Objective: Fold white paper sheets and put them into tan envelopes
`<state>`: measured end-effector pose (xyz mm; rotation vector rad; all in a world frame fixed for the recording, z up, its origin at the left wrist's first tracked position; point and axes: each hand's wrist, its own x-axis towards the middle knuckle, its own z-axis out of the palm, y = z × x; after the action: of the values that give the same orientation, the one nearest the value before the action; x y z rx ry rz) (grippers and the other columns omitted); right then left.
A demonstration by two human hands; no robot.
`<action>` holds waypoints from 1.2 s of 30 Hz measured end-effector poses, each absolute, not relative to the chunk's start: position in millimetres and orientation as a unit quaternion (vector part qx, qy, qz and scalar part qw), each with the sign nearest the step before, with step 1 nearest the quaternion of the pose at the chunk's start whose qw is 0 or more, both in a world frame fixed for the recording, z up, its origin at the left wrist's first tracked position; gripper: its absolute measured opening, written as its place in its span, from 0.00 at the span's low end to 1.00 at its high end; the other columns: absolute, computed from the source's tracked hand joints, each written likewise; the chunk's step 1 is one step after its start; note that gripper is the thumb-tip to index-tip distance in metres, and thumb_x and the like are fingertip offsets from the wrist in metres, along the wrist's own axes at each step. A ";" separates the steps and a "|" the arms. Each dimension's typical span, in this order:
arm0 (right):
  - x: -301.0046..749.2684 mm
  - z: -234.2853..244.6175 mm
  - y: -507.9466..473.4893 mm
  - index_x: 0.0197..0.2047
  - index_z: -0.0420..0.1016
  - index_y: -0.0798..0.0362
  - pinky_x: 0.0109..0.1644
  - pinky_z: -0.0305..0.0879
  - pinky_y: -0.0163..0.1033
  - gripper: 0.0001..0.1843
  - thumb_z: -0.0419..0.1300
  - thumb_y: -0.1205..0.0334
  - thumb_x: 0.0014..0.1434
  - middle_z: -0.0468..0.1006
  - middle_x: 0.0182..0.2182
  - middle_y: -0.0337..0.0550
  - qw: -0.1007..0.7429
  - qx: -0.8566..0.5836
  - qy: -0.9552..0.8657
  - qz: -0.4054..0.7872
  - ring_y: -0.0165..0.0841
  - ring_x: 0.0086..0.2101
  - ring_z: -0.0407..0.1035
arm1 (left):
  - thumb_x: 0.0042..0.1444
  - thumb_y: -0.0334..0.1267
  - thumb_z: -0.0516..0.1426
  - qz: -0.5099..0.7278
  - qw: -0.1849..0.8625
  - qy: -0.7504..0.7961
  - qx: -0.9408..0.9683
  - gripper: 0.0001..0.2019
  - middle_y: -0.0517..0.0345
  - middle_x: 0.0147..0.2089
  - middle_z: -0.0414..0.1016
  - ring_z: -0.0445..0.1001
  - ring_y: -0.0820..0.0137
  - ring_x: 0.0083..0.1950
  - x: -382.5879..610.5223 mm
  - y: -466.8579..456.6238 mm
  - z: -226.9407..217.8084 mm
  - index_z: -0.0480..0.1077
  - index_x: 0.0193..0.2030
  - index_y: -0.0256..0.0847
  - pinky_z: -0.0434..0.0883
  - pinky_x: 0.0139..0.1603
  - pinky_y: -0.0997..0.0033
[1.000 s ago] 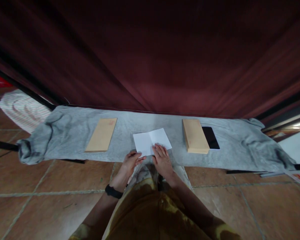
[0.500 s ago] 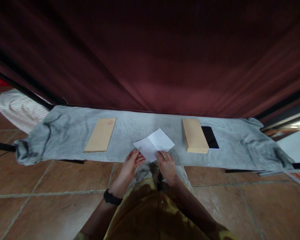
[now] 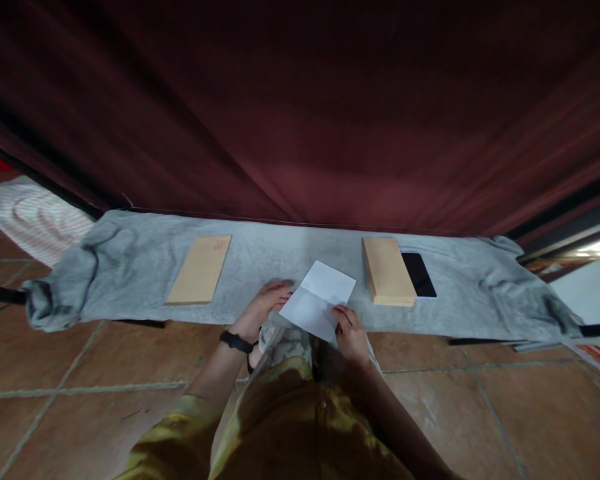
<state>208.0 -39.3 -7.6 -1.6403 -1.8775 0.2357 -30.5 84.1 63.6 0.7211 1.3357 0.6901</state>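
A white sheet of paper [image 3: 316, 293] with a crease across its middle lies tilted over the front edge of the grey cloth. My right hand [image 3: 351, 333] pinches its lower right side, the thumb hidden. Beside the sheet's left edge is my left hand [image 3: 266, 305], wearing a black wristband; its fingers stretch out towards the paper, slightly blurred, and seem to touch that edge without gripping it.
On the grey cloth [image 3: 260, 247], a brown envelope [image 3: 200, 270] with a red mark lies left. A stack of brown envelopes [image 3: 387, 270] lies right, partly over a black phone-like slab [image 3: 420, 275]. A dark red curtain [image 3: 305, 133] hangs behind.
The paper has turned and flattened, shifting slightly right and towards me. My right hand has moved right with it. My left hand has moved up along the left edge, its grip loosened.
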 end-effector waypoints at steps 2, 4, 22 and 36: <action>211.9 -9.8 -39.4 0.58 0.76 0.51 0.61 0.71 0.50 0.30 0.50 0.80 0.57 0.76 0.55 0.51 0.319 -0.616 -0.714 0.089 0.41 0.56 0.70 | 0.39 0.39 0.70 0.301 0.655 0.596 0.354 0.14 0.60 0.25 0.77 0.75 0.70 0.26 -20.5 84.4 61.6 0.74 0.32 0.38 0.67 0.27 0.74; 215.0 -10.3 -38.4 0.58 0.76 0.52 0.62 0.70 0.50 0.30 0.50 0.80 0.57 0.76 0.55 0.51 0.322 -0.610 -0.719 0.088 0.41 0.56 0.69 | 0.37 0.36 0.69 0.304 0.634 0.604 0.375 0.13 0.63 0.22 0.74 0.71 0.72 0.23 -13.9 84.5 60.9 0.75 0.32 0.39 0.62 0.24 0.75; 199.3 3.5 14.3 0.64 0.73 0.46 0.69 0.63 0.51 0.37 0.51 0.80 0.56 0.74 0.61 0.46 0.288 -0.558 -0.771 0.104 0.40 0.61 0.66 | 0.37 0.37 0.69 0.422 0.571 0.597 0.375 0.21 0.62 0.27 0.76 0.70 0.71 0.27 -51.4 55.9 68.8 0.78 0.41 0.40 0.62 0.28 0.74; 201.3 3.4 31.2 0.65 0.72 0.51 0.65 0.60 0.49 0.33 0.53 0.78 0.57 0.75 0.59 0.49 0.229 -0.586 -0.770 0.108 0.43 0.58 0.66 | 0.42 0.33 0.61 0.396 0.579 0.616 0.358 0.13 0.61 0.27 0.76 0.71 0.73 0.27 -57.4 60.0 58.2 0.80 0.37 0.39 0.66 0.30 0.75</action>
<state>201.3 31.2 3.4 -1.6117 -2.1191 0.2985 -57.4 60.0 58.2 0.8372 1.4408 0.9263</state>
